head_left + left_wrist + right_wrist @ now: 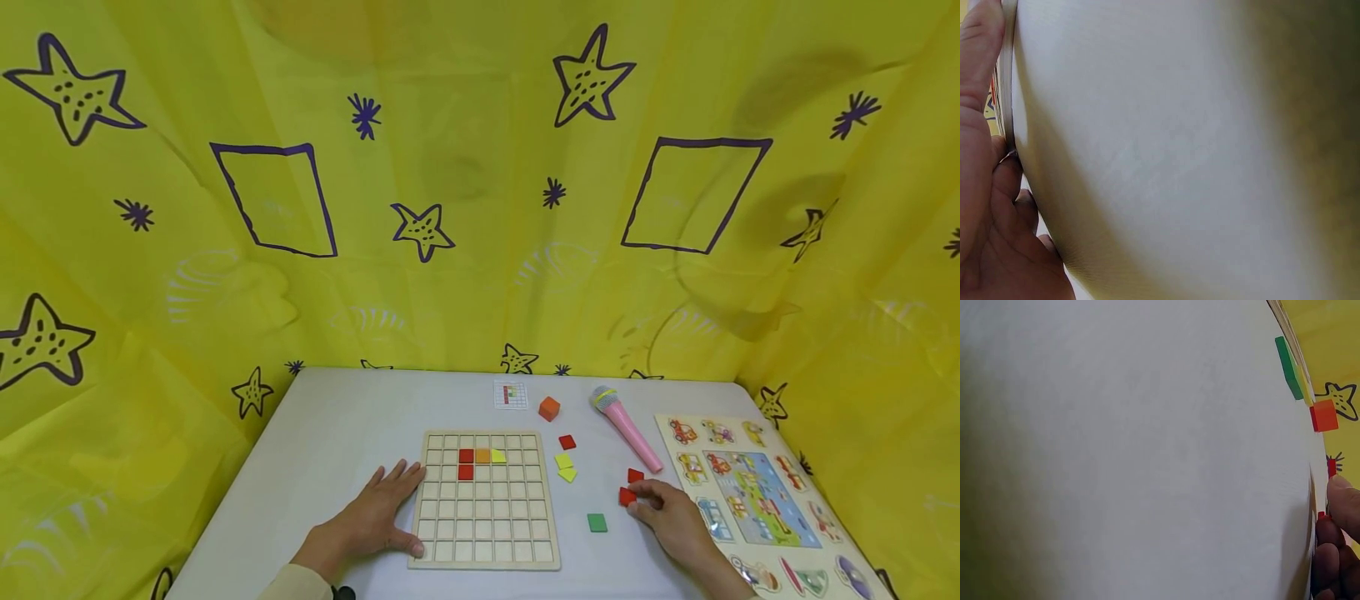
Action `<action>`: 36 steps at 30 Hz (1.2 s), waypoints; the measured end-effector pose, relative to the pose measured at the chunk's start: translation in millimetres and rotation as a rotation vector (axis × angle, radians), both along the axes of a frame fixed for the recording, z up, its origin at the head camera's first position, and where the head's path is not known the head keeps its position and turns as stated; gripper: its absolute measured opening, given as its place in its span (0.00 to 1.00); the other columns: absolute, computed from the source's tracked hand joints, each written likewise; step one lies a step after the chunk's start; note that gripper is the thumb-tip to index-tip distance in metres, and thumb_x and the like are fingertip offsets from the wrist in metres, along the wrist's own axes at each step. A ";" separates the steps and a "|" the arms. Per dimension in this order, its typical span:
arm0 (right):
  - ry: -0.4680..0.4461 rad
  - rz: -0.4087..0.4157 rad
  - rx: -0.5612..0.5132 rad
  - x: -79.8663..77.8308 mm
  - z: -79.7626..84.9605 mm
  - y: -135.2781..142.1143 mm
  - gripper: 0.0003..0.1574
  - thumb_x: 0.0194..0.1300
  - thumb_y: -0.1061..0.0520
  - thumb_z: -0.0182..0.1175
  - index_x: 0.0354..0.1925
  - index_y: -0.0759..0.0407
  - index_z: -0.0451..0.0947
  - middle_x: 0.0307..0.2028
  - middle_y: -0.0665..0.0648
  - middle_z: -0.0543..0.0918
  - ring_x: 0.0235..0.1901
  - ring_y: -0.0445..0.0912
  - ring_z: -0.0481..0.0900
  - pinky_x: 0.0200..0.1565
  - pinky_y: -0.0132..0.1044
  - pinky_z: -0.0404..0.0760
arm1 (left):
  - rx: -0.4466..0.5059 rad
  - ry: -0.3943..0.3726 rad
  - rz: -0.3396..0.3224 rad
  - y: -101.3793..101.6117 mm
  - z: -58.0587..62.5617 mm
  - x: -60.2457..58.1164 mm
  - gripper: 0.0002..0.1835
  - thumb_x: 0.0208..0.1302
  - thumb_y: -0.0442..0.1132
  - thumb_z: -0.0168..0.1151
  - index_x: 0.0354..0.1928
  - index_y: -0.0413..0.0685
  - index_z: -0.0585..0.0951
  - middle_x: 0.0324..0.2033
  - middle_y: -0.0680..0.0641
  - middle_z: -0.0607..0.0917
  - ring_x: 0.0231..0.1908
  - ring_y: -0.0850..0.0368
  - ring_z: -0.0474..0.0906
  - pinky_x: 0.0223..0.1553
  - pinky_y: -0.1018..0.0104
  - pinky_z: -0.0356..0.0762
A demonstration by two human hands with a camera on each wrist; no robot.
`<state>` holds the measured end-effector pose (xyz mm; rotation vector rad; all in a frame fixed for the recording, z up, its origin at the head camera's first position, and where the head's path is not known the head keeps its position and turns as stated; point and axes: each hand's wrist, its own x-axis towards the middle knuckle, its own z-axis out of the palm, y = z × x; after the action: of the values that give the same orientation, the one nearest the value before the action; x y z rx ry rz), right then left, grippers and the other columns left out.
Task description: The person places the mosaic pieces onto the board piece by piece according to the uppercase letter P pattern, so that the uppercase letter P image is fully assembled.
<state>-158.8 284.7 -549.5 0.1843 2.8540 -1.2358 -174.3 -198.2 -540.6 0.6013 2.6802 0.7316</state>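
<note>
A wooden grid board (483, 564) lies on the white table, with two red tiles (466, 472), an orange tile (483, 456) and a yellow rounded piece (498, 457) in its cells. My left hand (375, 512) rests along the board's left edge, fingers spread and thumb at the near corner. At the right, my right hand (671, 517) pinches a red tile (627, 497) between thumb and fingers, low over the table. Another red tile (636, 475) lies just beyond it. In the right wrist view, the thumb (1344, 503) and curled fingers are at the right edge, beside red pieces.
Right of the board lie a green tile (597, 522), yellow pieces (564, 461) and a red tile (567, 442). Behind are an orange cube (550, 408), a small pattern card (511, 395) and a pink microphone (630, 433). A picture puzzle (765, 500) lies far right. Yellow curtains (480, 317) surround the table.
</note>
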 end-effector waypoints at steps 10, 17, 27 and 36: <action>0.011 -0.091 -0.125 0.3 8.3 -2.7 0.19 0.71 0.64 0.67 0.59 0.64 0.82 0.41 0.57 0.88 0.38 0.40 0.80 0.36 0.27 0.79 | -0.002 -0.007 0.004 -0.4 -0.7 0.6 0.69 0.41 0.68 0.80 0.82 0.44 0.60 0.82 0.42 0.61 0.83 0.37 0.48 0.83 0.34 0.39; 0.034 -0.125 -0.180 -4.7 6.2 -4.9 0.22 0.70 0.65 0.68 0.60 0.65 0.82 0.41 0.57 0.88 0.36 0.37 0.79 0.35 0.27 0.79 | -0.004 -0.008 0.008 -0.2 -0.7 0.2 0.69 0.41 0.68 0.80 0.82 0.44 0.60 0.82 0.42 0.61 0.83 0.37 0.48 0.83 0.35 0.39; 0.059 -0.158 -0.274 -10.4 3.4 -16.6 0.22 0.69 0.68 0.66 0.60 0.67 0.81 0.40 0.57 0.87 0.35 0.36 0.79 0.34 0.27 0.81 | -0.008 0.011 0.001 -0.7 -2.4 -0.5 0.69 0.41 0.68 0.80 0.82 0.44 0.60 0.82 0.41 0.61 0.83 0.37 0.48 0.83 0.35 0.39; 0.093 -0.147 -0.322 -17.9 7.7 -29.4 0.21 0.70 0.69 0.65 0.60 0.67 0.81 0.44 0.63 0.90 0.33 0.36 0.82 0.32 0.29 0.82 | -0.004 -0.002 0.009 0.6 1.3 1.4 0.69 0.41 0.67 0.80 0.82 0.44 0.60 0.82 0.42 0.61 0.83 0.37 0.48 0.83 0.35 0.39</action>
<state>-176.7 255.3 -541.9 0.3400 2.7037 -1.7519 -172.9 -197.6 -539.3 0.5878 2.6840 0.7288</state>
